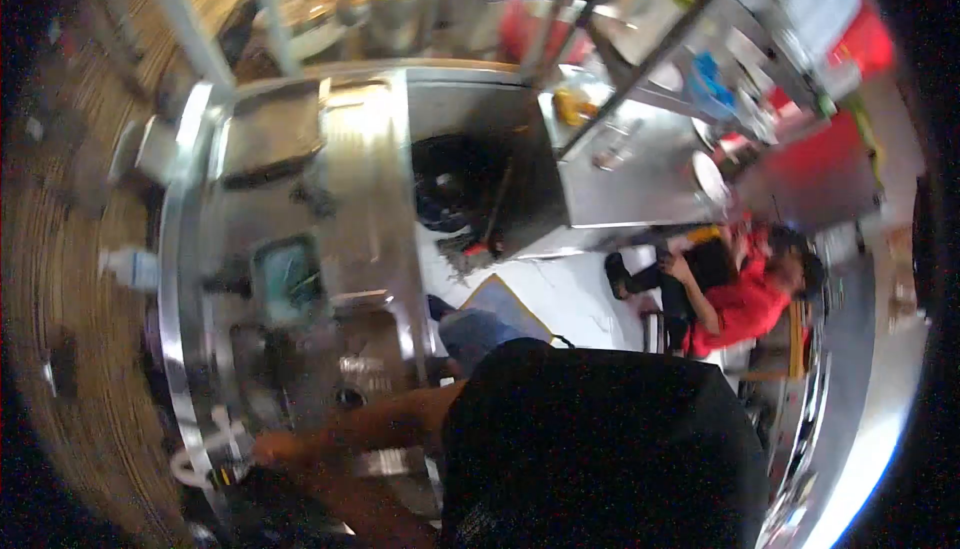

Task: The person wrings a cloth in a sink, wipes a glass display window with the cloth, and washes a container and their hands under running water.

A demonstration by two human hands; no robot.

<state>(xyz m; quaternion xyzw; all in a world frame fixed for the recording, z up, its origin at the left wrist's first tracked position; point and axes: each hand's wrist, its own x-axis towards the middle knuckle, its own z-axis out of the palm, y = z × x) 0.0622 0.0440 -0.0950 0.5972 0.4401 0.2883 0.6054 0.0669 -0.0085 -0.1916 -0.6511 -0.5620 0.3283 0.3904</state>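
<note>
Both my forearms reach left across a steel sink counter (375,219). My right hand (280,448) is at the near end of the counter, close to a white, cross-shaped fitting with a curved end (228,436) that looks like a tap. Motion blur smears its fingers, so I cannot tell whether it touches the fitting. My left forearm (375,509) runs in below, and its hand is lost in a dark, blurred area next to the right one. In the counter sits a basin (375,344), with a greenish container (288,279) beside it.
A pale bottle (132,268) stands beyond the counter's outer edge. A person in a red shirt (735,309) sits at the right. A steel worktable (625,184) holds a white plate (711,179) and a blue bag (710,84). A mat (505,304) lies on the white floor.
</note>
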